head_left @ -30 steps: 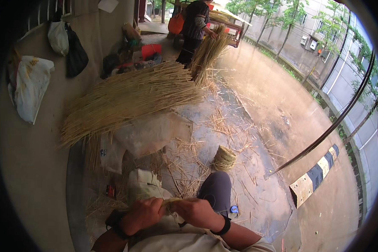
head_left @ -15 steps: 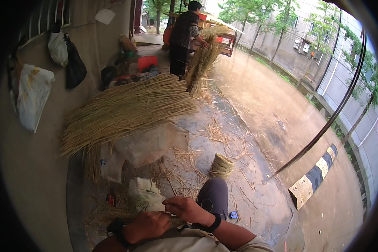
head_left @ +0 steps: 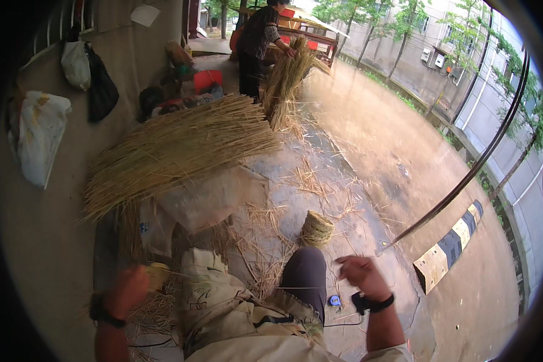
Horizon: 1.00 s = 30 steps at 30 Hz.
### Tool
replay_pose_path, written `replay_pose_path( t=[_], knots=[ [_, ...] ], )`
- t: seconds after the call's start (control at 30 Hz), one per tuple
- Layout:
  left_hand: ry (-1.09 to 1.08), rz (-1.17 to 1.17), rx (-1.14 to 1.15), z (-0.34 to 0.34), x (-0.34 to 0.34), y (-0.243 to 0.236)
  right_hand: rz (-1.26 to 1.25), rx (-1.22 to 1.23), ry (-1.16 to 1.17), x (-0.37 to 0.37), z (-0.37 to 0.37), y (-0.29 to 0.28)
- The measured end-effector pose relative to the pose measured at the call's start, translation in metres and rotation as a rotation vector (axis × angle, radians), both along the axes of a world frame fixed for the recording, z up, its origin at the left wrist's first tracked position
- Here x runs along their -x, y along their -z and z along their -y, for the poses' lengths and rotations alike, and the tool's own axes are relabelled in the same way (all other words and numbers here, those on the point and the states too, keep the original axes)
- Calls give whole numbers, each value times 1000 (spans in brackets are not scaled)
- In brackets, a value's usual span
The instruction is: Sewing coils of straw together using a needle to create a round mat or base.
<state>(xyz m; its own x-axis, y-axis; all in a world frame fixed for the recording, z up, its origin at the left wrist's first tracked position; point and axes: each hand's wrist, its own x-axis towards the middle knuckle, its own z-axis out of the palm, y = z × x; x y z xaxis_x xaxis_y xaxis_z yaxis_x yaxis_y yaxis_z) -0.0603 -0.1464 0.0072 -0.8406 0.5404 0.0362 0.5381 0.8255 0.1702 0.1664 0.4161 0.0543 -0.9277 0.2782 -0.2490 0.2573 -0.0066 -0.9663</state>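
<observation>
Since 0.5 s ago our 2 hands have pulled wide apart: the left hand (head_left: 131,288), lower left of the frame, is clenched on a straw strand (head_left: 223,279), and the right hand (head_left: 361,274) at lower right looks loosely curled, its grip unclear. A twine coil (head_left: 316,228) sits on the ground just above our knee (head_left: 304,274), below the straw pile (head_left: 181,151).

The left hand (head_left: 130,289) and right hand (head_left: 362,274), together before, have swung wide apart, stretching a thin straw strand (head_left: 235,280).

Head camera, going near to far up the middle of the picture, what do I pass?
Knee → small straw coil → big straw pile → standing straw bundle held by another person.
</observation>
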Motion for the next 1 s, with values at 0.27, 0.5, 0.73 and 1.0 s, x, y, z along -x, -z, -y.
replay_pose_path(
  t=[0.27, 0.5, 0.73, 1.0],
  knots=[
    [-238, -152, 214, 138, 30, 22, -237, 12, 1009, -128, -226, 65],
    [-85, 56, -13, 20, -4, -5, -236, -240, 668, -38, -93, 48],
    [407, 443, -194, -154, -57, -33, -501, -55, -539, 88, 153, 52],
    [520, 530, -474, -153, -61, -7, 92, -83, -838, 46, 87, 107]
  ],
)
